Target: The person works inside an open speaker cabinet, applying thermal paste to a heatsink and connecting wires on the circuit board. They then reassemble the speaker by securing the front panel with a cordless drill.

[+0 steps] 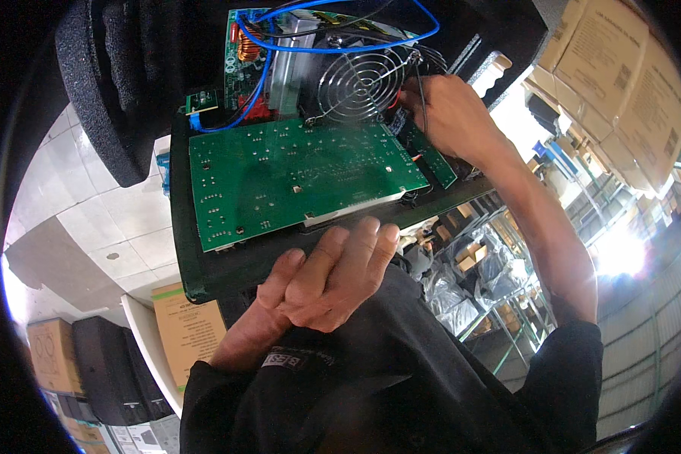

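Left hand (329, 276), fingers loosely bent, seemingly empty, sits at the case (193, 280)'s near edge; board (302, 178) just beyond, long axis left-right. Right hand (450, 113) is nearer the fan (364, 85), grip hidden.

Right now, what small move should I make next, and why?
I'd probably bring your left hand up to steady the near edge of the green board. Your right hand reaches in beside the metal fan guard, its fingertips partly hidden near a dark wire, while the left sits just below the board and seems to hold nothing.
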